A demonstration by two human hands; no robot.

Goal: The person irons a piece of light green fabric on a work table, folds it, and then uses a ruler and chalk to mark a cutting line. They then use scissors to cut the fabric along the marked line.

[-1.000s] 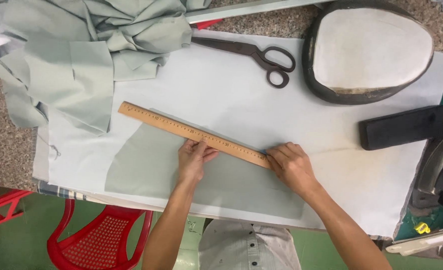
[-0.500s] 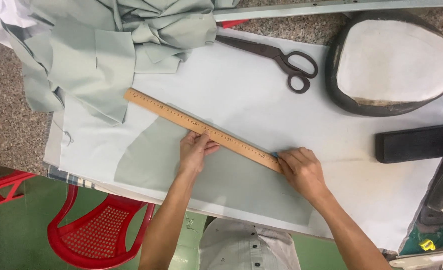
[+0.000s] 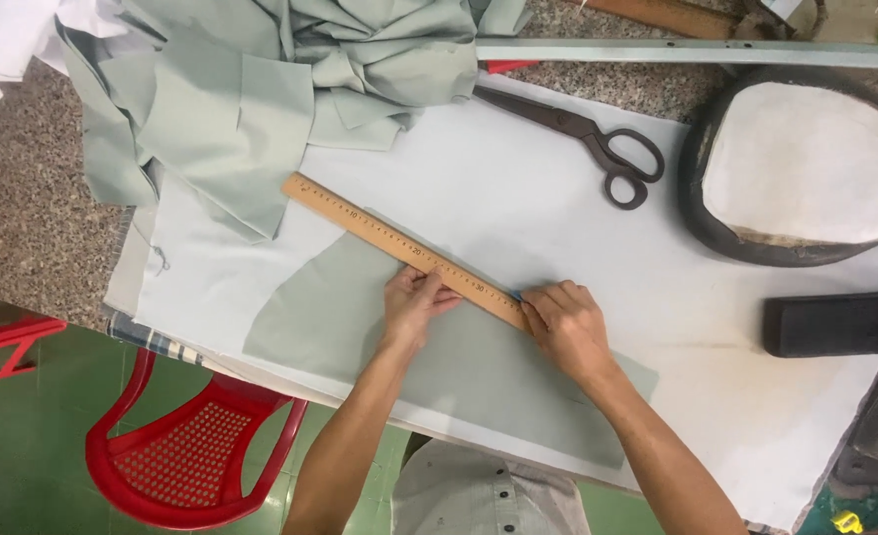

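A wooden ruler (image 3: 360, 222) lies slanted along the upper edge of a pale green fabric piece (image 3: 330, 307) on a white cloth-covered table (image 3: 518, 198). My left hand (image 3: 411, 305) presses flat on the ruler near its middle. My right hand (image 3: 568, 329) sits closed at the ruler's lower right end, pinching a small blue thing against the fabric; I cannot tell what it is.
A heap of pale green fabric (image 3: 261, 89) lies at the upper left. Dark scissors (image 3: 598, 144) rest above the ruler. An oval padded form (image 3: 806, 168) sits at the right, above a black block (image 3: 835, 323). A red plastic chair (image 3: 176, 451) stands below the table edge.
My right hand has slid up-left along the ruler toward my left hand. The camera view has shifted, so everything sits lower and further right.
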